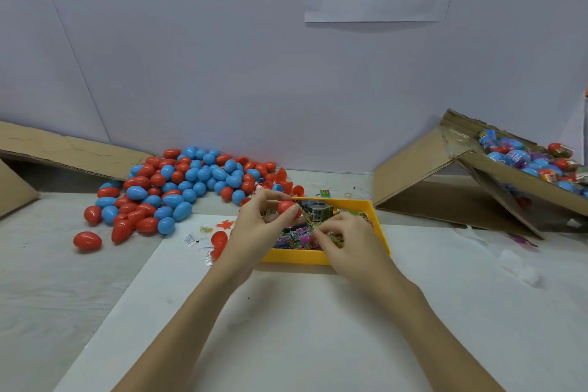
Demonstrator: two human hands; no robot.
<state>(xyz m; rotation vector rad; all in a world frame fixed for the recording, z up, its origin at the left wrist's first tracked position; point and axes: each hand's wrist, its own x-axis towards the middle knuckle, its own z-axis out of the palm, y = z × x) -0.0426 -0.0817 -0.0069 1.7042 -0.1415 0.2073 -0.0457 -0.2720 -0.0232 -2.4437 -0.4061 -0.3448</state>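
Single wide-angle view from a camera worn on the person's head, looking forward and down across a pale grey tabletop (47, 280). Two bare forearms enter at the bottom edge and reach away from the lens. The left hand (264, 223) and right hand (346, 242) sit close to the camera, just below centre, over a shallow yellow plastic tray (296, 256). A small red plastic egg (286, 207) in the left hand marks mid-frame. Farther back lie a heap of red and blue plastic eggs (191, 175) (left) and a tilted brown cardboard box (413, 169) (right). A white wall (222, 73) fills the upper half.
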